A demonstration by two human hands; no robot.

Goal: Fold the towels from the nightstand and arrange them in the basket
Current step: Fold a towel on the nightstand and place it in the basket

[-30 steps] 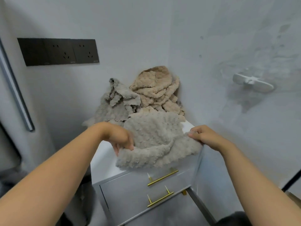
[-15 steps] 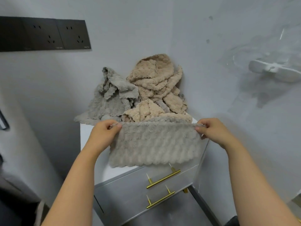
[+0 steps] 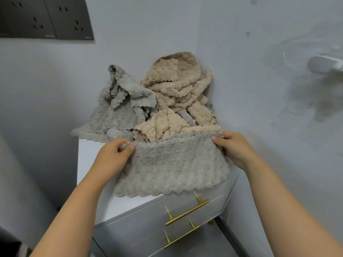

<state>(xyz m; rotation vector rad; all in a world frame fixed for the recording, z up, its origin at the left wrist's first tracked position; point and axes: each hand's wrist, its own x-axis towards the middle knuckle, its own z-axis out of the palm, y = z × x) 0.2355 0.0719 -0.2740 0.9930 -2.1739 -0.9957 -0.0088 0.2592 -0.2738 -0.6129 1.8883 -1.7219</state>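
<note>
Currently, left hand (image 3: 113, 154) and right hand (image 3: 233, 148) are each pinching 1 top corner of a soft, floppy grey towel (image 3: 172, 164), likely light.

The grey towel (image 3: 172, 164) you hold up hides the fingertips of your left hand (image 3: 113, 156) and right hand (image 3: 234, 149), and the foot of the beige pile (image 3: 176, 89). The picture's top and left edges cut off the socket panel (image 3: 46, 17). A white wall fixture (image 3: 324, 64) at the right edge is blurred and cropped.
</note>
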